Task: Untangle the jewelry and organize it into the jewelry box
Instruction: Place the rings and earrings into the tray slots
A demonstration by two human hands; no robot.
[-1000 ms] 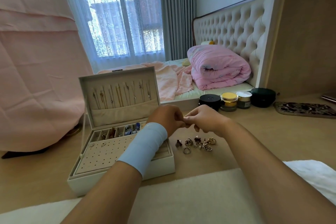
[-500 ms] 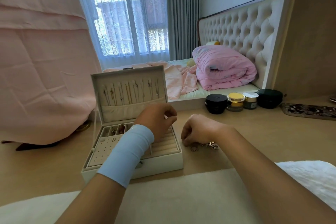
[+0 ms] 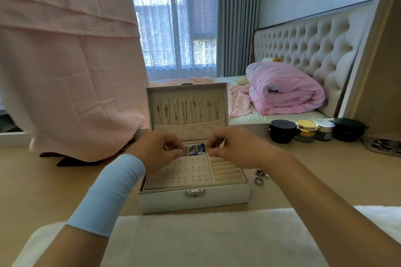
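The white jewelry box (image 3: 217,198) stands open at the middle of the table, with several necklaces (image 3: 186,109) hanging inside its raised lid. My left hand (image 3: 159,150) hovers over the box's rear small compartments (image 3: 196,150), its fingertips pinched together; anything between them is too small to see. My right hand (image 3: 231,147) is level with it over the ring rolls (image 3: 225,170), and it pinches a small gold piece (image 3: 208,149). A few loose rings (image 3: 260,176) lie on the table right of the box, partly hidden by my right wrist.
Several cosmetic jars (image 3: 306,130) stand in a row at the back right, with a patterned tray (image 3: 382,145) beyond them. A pink cloth (image 3: 69,71) hangs at the left. A white fluffy mat (image 3: 206,238) covers the table's near edge. A bed lies behind.
My right hand has risen from the ring pile and moved left over the box. The left hand stays above the box. The view has swung, so the box is now centred.
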